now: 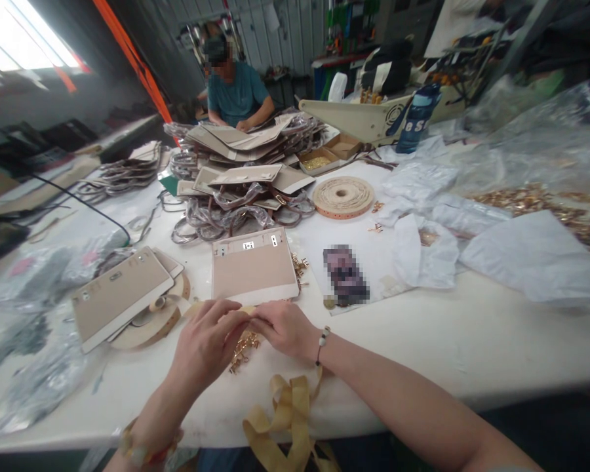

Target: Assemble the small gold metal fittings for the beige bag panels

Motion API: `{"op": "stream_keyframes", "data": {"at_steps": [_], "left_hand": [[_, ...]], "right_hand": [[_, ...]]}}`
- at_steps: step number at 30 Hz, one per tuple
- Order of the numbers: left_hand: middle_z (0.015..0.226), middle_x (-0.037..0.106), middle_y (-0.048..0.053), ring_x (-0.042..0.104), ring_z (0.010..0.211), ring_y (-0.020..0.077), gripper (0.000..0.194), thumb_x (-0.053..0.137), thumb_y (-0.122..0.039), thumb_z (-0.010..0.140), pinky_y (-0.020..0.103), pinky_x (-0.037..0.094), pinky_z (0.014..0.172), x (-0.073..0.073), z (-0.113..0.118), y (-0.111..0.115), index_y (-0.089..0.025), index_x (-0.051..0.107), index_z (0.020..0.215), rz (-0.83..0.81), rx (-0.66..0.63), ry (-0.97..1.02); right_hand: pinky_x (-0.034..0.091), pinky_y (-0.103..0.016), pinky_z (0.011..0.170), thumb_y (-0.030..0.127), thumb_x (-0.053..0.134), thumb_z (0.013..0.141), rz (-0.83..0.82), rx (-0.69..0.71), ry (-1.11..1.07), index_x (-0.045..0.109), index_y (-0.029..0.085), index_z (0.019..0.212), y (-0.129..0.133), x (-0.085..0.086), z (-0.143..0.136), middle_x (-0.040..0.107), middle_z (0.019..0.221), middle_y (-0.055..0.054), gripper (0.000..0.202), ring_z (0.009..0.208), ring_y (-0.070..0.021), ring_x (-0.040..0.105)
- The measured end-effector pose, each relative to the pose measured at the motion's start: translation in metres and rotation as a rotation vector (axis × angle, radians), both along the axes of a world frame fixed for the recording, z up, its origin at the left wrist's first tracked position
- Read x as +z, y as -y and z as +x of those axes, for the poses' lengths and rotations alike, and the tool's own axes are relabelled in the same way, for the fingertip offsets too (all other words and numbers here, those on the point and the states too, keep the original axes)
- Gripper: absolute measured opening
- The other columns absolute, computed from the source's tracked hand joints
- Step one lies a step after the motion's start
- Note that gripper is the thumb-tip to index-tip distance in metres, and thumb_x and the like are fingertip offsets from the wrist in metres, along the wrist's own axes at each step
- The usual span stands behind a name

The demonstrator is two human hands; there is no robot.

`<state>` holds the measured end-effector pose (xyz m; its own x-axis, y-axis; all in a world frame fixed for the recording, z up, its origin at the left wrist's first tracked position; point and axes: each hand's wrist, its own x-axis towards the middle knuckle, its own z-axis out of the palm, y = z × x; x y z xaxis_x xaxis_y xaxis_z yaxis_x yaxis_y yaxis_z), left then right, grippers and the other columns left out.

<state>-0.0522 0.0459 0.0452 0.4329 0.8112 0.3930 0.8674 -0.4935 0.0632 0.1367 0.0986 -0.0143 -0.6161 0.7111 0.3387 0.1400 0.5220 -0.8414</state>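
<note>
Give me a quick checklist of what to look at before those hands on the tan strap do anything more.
1. Both hands on the work: left hand and right hand meet over the tan strap. Ok.
2. Strap free to feed: its loose end hangs in loops off the table edge. Ok.
3. Gold clips within reach: a small heap lies right under the fingers. Ok.
4. Beige panel close by: lies flat just beyond the hands. Ok.
5. Exact grip on the strap: hidden by the fingers. Cannot tell.
6. Co-worker clear: seated at the far end, well apart. Ok.
</note>
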Motion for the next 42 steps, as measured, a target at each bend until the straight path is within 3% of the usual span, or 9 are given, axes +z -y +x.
{"op": "stream_keyframes", "data": {"at_steps": [5,8,11,15,20,25,30,35,42], "left_hand": [[0.095,0.075,0.002,0.061,0.087,0.0216,0.013,0.061,-0.016,0.091,0.036,0.046,0.076,-0.001,0.007,0.003,-0.026,0.068,0.097,0.104,-0.053,-0.022],[0.091,0.075,0.002,0.062,0.085,0.0206,0.012,0.062,-0.015,0.090,0.036,0.045,0.078,-0.003,0.014,0.002,-0.025,0.068,0.091,0.118,-0.033,0.135],[0.085,0.072,0.002,0.063,0.080,0.0178,0.003,0.065,-0.023,0.088,0.033,0.049,0.077,-0.007,0.012,-0.015,-0.023,0.068,0.088,0.081,0.178,0.586],[0.080,0.066,0.000,0.057,0.070,0.0120,0.026,0.071,-0.038,0.078,0.025,0.047,0.068,-0.017,-0.009,-0.068,-0.018,0.067,0.094,-0.111,0.573,1.277],[0.079,0.067,0.001,0.053,0.067,0.0107,0.037,0.077,-0.037,0.065,0.021,0.040,0.061,-0.023,-0.041,-0.128,-0.015,0.068,0.093,-0.239,0.701,1.354],[0.077,0.068,0.003,0.057,0.073,0.0148,0.029,0.080,-0.031,0.062,0.027,0.046,0.068,-0.027,-0.045,-0.157,-0.015,0.070,0.083,-0.279,0.810,1.445],[0.073,0.066,0.002,0.059,0.071,0.0171,0.027,0.080,-0.025,0.058,0.031,0.049,0.067,-0.037,-0.042,-0.167,-0.014,0.069,0.081,-0.279,0.906,1.508],[0.070,0.065,0.000,0.057,0.064,0.0128,0.033,0.082,-0.022,0.052,0.026,0.046,0.063,-0.049,-0.040,-0.165,-0.015,0.068,0.081,-0.287,0.877,1.497],[0.073,0.065,-0.002,0.058,0.064,0.0127,0.060,0.084,-0.014,0.046,0.023,0.044,0.060,-0.045,-0.043,-0.165,-0.017,0.063,0.103,-0.330,0.861,1.445]], "right_hand": [[0.039,-0.024,0.059,0.035,0.056,0.095,-0.411,0.018,-0.195,0.068,0.019,0.078,-0.005,-0.004,-0.002,0.061,0.064,0.002,0.027,0.060,-0.0126,0.051],[0.039,-0.024,0.056,0.041,0.055,0.094,-0.615,-0.054,-0.312,0.061,0.017,0.071,-0.011,-0.009,-0.005,0.058,0.060,0.001,0.034,0.055,-0.0114,0.048],[0.042,-0.024,0.057,0.044,0.057,0.091,-0.716,-0.116,-0.369,0.061,0.017,0.075,-0.013,-0.012,-0.006,0.062,0.064,-0.001,0.032,0.057,-0.0119,0.052],[0.051,-0.030,0.073,0.034,0.065,0.086,-0.698,-0.047,-0.359,0.069,0.016,0.099,-0.011,-0.008,-0.005,0.073,0.090,-0.006,0.023,0.079,-0.0180,0.065],[0.049,-0.038,0.096,0.033,0.070,0.083,-0.605,-0.033,-0.345,0.067,0.017,0.123,-0.011,-0.005,-0.003,0.072,0.117,-0.010,0.044,0.108,-0.0244,0.066],[0.047,-0.029,0.071,0.039,0.064,0.088,-0.623,0.008,-0.250,0.071,0.015,0.092,-0.012,-0.007,-0.004,0.073,0.085,-0.005,0.025,0.075,-0.0172,0.063],[0.034,-0.025,0.058,0.047,0.063,0.089,-0.521,-0.091,-0.130,0.058,0.017,0.072,-0.011,-0.004,-0.002,0.056,0.065,0.003,0.035,0.060,-0.0114,0.045],[0.028,-0.024,0.053,0.053,0.066,0.086,-0.496,-0.119,-0.077,0.049,0.019,0.066,-0.011,-0.005,-0.002,0.044,0.056,0.006,0.043,0.055,-0.0102,0.037],[0.037,-0.023,0.058,0.045,0.074,0.082,-0.529,-0.126,-0.145,0.059,0.018,0.080,-0.010,-0.010,-0.003,0.059,0.067,0.003,0.031,0.061,-0.0119,0.048]]}}
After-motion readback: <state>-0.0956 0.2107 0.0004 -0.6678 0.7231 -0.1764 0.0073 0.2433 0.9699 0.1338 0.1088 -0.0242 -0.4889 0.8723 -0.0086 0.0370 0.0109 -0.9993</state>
